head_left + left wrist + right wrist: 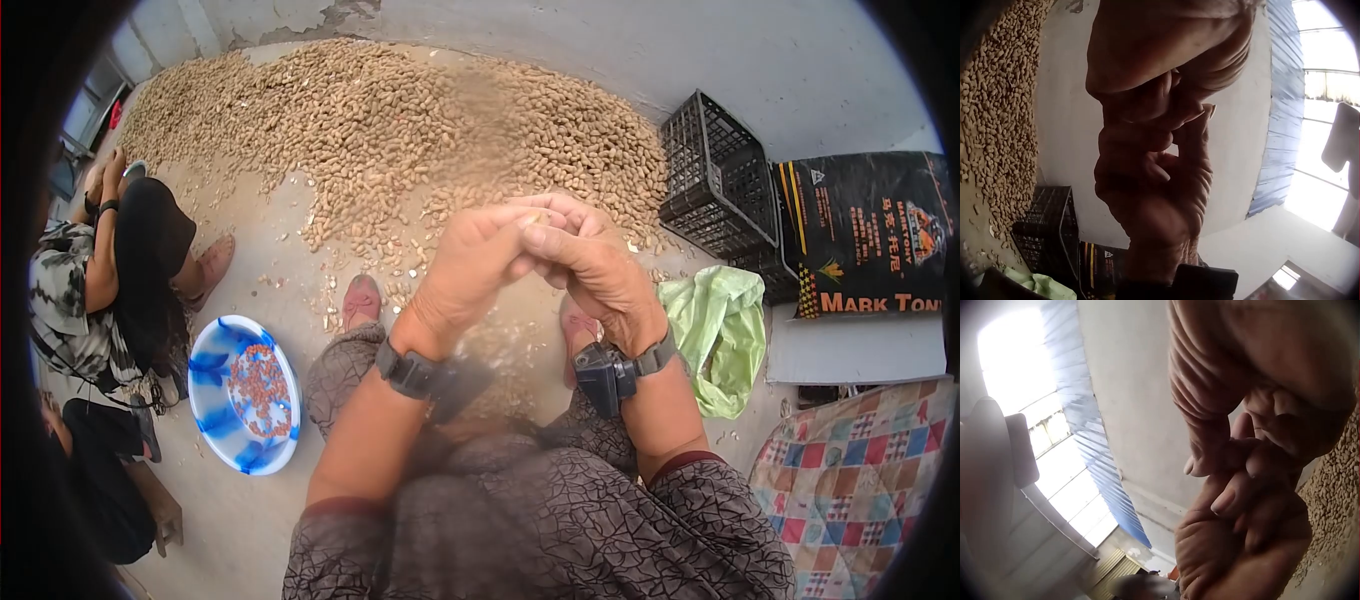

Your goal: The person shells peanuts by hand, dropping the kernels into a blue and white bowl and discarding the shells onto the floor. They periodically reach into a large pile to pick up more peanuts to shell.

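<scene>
In the head view my left hand [478,262] and right hand [590,262] meet in front of the body, fingers curled and thumbs brought together. Between the thumb tips shows a small pale sliver of a peanut [538,218], pinched by both hands and mostly hidden by the fingers. The left wrist view has the right hand [1154,187] below the left, their fingertips touching. From the right wrist, the left hand [1247,544] appears under the right one. Beyond the hands, a large heap of unshelled peanuts [370,130] spreads over the floor along the wall.
A blue-and-white basin [205,400] with reddish shelled kernels [260,390] stands at left, beside another seated person [150,240]. Black crates [715,170], a green plastic bag [715,330], a black printed sack [870,230] and a checkered cloth [860,470] lie at right.
</scene>
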Demonstrator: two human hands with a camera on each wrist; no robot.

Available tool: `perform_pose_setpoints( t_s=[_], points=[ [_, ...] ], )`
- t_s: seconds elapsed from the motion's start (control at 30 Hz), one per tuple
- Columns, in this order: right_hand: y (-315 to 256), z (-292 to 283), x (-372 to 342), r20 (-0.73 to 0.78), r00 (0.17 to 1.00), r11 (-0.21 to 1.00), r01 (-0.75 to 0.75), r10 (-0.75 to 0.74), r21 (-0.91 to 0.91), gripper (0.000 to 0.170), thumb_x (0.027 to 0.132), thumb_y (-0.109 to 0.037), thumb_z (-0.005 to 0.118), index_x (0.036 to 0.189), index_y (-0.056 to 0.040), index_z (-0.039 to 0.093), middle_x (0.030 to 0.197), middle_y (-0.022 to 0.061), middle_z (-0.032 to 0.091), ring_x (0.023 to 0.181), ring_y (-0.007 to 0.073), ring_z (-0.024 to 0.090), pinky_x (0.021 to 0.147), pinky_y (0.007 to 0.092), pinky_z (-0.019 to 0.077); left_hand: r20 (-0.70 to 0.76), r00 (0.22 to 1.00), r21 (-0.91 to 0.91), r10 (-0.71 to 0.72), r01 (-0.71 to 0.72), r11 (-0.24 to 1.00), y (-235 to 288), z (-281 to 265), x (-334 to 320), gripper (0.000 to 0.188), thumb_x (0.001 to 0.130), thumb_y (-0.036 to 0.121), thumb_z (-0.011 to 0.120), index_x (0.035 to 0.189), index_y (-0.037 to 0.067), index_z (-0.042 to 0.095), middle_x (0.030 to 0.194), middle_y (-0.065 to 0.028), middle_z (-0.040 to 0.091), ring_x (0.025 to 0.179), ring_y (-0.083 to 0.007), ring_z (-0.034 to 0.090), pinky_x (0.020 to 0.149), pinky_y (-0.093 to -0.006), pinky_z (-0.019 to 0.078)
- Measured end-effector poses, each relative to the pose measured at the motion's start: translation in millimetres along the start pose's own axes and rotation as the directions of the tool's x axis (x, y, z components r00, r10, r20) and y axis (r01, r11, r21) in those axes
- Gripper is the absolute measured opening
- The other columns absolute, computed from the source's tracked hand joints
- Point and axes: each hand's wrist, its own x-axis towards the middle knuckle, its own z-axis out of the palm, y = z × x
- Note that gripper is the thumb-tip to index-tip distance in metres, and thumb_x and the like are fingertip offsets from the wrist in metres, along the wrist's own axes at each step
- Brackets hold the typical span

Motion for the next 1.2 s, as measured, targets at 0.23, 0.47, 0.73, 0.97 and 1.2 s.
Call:
perform_pose_setpoints(
  t_s=[0.23,0.47,0.73,0.97,1.2],
  points=[
    [-0.8,-3.1,2.7,0.132,0.991,0.986,-0.045,0.024,0.162,0.026,0.084,-0.02,0.059,0.095,0.0036,0.06,0.071,0.0055,0.063,0.055,0.0046,0.053,0.044,0.0148,0.0318,-0.109,0.994,0.191,-0.001,0.022,0.981,2.7,0.2,-6.5,0.031,0.093,0.024,0.048,0.092,-0.004,0.063,0.06,0.0016,0.053,0.049,-0.0028,0.041,0.047,-0.0184,0.0333],
    [6.2,7.7,2.6,-0.064,0.998,0.981,0.012,0.001,0.191,0.026,0.082,-0.018,0.065,0.095,0.0041,0.061,0.066,0.0007,0.055,0.048,0.0047,0.045,0.039,0.0151,0.03,-0.172,0.98,0.26,0.103,-0.056,0.964,-9.0,-3.4,-6.7,0.04,0.095,0.027,0.045,0.076,-0.003,0.063,0.058,-0.0026,0.056,0.05,-0.006,0.046,0.046,-0.0205,0.0349],
    [-0.1,11.4,5.8,-0.06,0.998,0.983,0.027,-0.017,0.179,0.024,0.086,-0.014,0.056,0.094,0.0079,0.06,0.065,0.0075,0.06,0.048,0.0081,0.05,0.042,0.0172,0.0344,-0.237,0.937,0.34,0.257,-0.168,0.926,-12.5,9.7,-2.0,0.056,0.098,0.037,0.036,0.055,0.003,0.052,0.042,0.0,0.042,0.041,-0.0056,0.037,0.044,-0.0207,0.0298],
    [14.4,3.3,15.5,-0.109,0.992,0.979,0.083,-0.064,0.185,0.022,0.085,-0.015,0.058,0.09,0.0061,0.061,0.061,0.0034,0.055,0.047,0.0058,0.044,0.04,0.0177,0.0312,-0.182,0.971,0.229,0.152,-0.109,0.967,-8.7,4.5,-2.2,0.043,0.097,0.031,0.039,0.077,-0.002,0.059,0.061,-0.0046,0.055,0.048,-0.004,0.037,0.046,-0.019,0.0292],
    [2.6,5.2,8.1,0.012,0.999,0.974,0.026,-0.03,0.225,0.027,0.083,-0.02,0.061,0.097,0.0039,0.06,0.068,-0.0006,0.055,0.05,0.0023,0.039,0.043,0.0169,0.0265,-0.028,0.993,0.073,0.119,-0.117,0.991,3.7,1.7,-2.7,0.029,0.093,0.017,0.046,0.107,-0.007,0.056,0.079,-0.0061,0.061,0.051,-0.0025,0.039,0.048,-0.0152,0.0293]
  ],
)
